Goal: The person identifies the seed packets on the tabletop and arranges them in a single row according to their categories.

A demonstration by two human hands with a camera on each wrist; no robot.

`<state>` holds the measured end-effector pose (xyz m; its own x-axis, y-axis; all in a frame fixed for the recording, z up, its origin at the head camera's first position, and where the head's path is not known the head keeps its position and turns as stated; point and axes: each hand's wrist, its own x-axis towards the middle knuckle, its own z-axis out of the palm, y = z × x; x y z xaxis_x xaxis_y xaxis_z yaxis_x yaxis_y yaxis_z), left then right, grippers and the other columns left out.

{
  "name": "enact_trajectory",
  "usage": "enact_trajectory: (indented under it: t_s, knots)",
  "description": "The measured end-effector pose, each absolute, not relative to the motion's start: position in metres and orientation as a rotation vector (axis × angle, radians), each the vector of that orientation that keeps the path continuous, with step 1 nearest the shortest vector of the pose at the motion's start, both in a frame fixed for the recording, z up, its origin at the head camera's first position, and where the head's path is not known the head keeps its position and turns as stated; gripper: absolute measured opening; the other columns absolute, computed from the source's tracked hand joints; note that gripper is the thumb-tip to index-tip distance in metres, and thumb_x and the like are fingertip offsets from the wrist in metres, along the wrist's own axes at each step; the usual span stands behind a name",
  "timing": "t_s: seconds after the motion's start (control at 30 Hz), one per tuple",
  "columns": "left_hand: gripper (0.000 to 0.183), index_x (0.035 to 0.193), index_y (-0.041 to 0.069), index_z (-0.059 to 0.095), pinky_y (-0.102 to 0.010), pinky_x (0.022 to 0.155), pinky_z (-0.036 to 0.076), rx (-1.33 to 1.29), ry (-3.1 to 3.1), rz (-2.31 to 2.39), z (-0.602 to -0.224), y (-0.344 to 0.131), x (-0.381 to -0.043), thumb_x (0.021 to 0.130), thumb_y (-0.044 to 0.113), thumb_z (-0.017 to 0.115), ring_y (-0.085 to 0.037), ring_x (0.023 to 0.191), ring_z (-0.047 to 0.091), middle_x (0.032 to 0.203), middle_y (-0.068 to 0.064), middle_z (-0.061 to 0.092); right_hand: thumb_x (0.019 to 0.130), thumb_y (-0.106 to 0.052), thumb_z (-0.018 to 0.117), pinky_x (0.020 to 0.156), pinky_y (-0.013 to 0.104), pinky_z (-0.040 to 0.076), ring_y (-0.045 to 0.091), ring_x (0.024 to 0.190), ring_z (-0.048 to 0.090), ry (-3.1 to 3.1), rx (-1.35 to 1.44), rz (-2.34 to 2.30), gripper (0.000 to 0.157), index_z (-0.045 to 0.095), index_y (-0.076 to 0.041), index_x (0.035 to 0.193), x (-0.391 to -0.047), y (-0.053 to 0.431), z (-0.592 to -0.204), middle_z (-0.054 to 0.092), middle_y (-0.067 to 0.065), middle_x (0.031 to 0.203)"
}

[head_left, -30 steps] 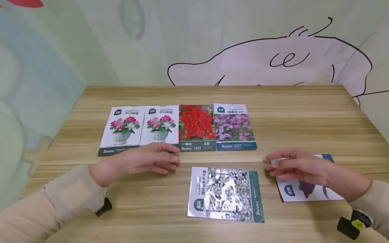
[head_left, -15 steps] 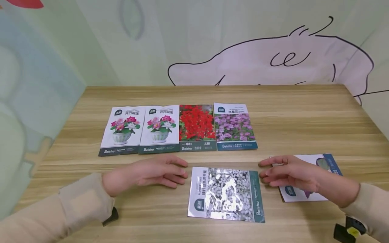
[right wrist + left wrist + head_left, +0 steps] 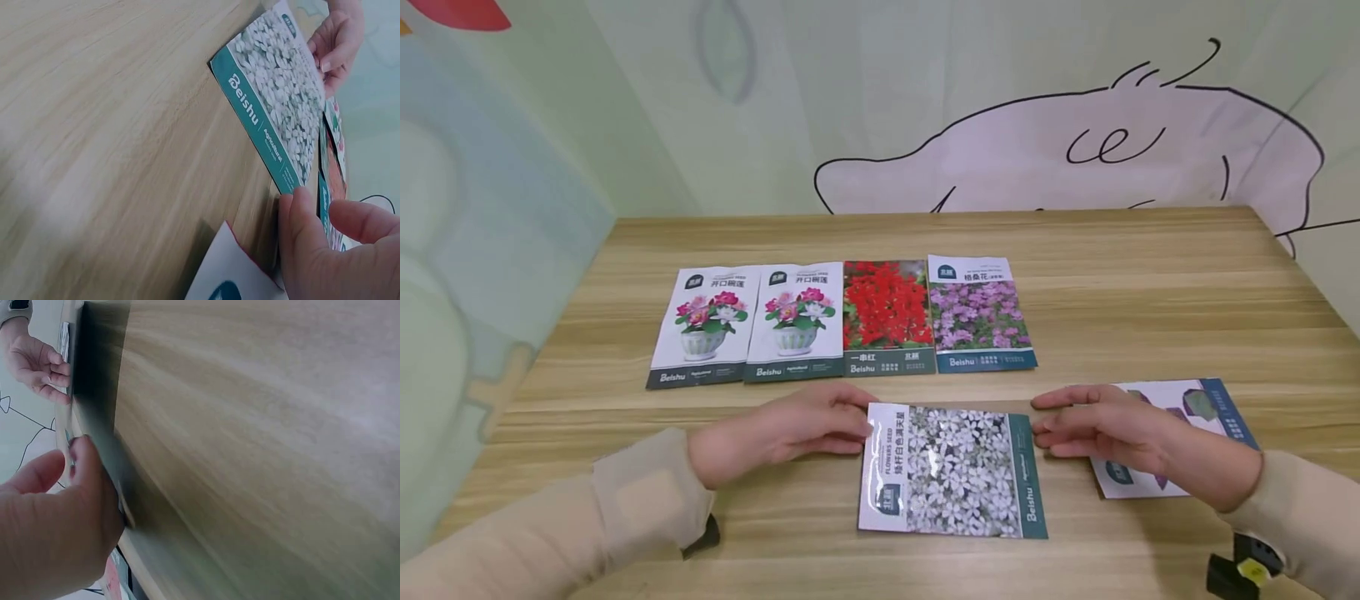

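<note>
A seed packet (image 3: pixel 958 471) with white flowers and a green band lies sideways between my hands in the head view, slightly raised off the table. My left hand (image 3: pixel 808 421) pinches its left edge near the upper corner, with fingers partly hidden behind it. At the packet's green end is my right hand (image 3: pixel 1112 425), fingers extended and fingertips at the upper right corner. In the right wrist view, the right thumb (image 3: pixel 362 220) stays apart from the packet. Under the right hand and wrist lies another seed packet (image 3: pixel 1232 412) with purple pictures, partly covered.
Farther back, a row holds two lotus seed packets (image 3: pixel 703 325) (image 3: pixel 795 321), a red-flower packet (image 3: pixel 889 312) and a purple-flower packet (image 3: pixel 981 312). All lie on the wooden table (image 3: pixel 1150 292), whose back edge meets a wall (image 3: pixel 925 75) with a cartoon drawing.
My left hand has moved right and taken hold of the white-flower packet, which has risen slightly. My right hand has shifted left to its green end.
</note>
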<state>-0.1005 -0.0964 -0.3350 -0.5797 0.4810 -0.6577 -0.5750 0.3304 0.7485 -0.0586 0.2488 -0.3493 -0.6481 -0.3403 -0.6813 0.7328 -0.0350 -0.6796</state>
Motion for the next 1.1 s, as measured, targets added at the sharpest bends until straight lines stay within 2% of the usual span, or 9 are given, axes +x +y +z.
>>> enact_trajectory:
  t_s: [0.2,0.57,0.83,0.97,1.1]
  knots:
    - [0.033,0.119,-0.008,0.051,-0.035,0.082,0.053,-0.112,1.663,1.425,-0.337,-0.089,-0.103,0.087,-0.006,0.057,-0.020,0.088,0.063,0.106,-0.017,0.062,0.089,-0.001,0.058,0.080,0.035,0.054,0.021,0.088,0.066,1.491,0.477,-1.791,0.036,0.052,0.003,0.124,-0.061,0.242,-0.350,0.068,0.010,0.097]
    - [0.038,0.127,-0.007,0.047,-0.034,0.084,0.052,-0.080,1.679,1.416,-0.335,-0.086,-0.113,0.090,-0.003,0.055,-0.018,0.089,0.062,0.112,-0.017,0.059,0.087,0.000,0.059,0.079,0.034,0.054,0.020,0.085,0.065,1.515,0.504,-1.793,0.029,0.061,0.000,0.116,-0.063,0.241,-0.351,0.067,0.008,0.096]
    - [0.038,0.128,-0.005,0.047,-0.034,0.085,0.051,-0.045,1.697,1.413,-0.328,-0.083,-0.126,0.091,0.000,0.054,-0.019,0.089,0.061,0.115,-0.018,0.058,0.089,-0.002,0.058,0.076,0.030,0.055,0.015,0.077,0.064,1.531,0.469,-1.764,0.012,0.067,-0.009,0.093,-0.067,0.240,-0.349,0.066,0.005,0.088]
    - [0.043,0.132,-0.006,0.043,-0.035,0.086,0.051,-0.047,1.720,1.419,-0.326,-0.081,-0.130,0.091,0.000,0.054,-0.018,0.090,0.060,0.119,-0.020,0.055,0.087,-0.004,0.059,0.074,0.027,0.055,0.014,0.072,0.062,1.515,0.405,-1.735,0.010,0.066,-0.010,0.091,-0.070,0.241,-0.345,0.066,0.005,0.086]
    - [0.043,0.132,-0.007,0.043,-0.032,0.083,0.052,-0.058,1.742,1.429,-0.323,-0.077,-0.134,0.091,0.001,0.054,-0.016,0.087,0.060,0.119,-0.019,0.056,0.086,-0.004,0.058,0.071,0.024,0.054,0.012,0.069,0.062,1.453,0.226,-1.681,0.013,0.066,-0.010,0.094,-0.073,0.242,-0.341,0.066,0.007,0.088]
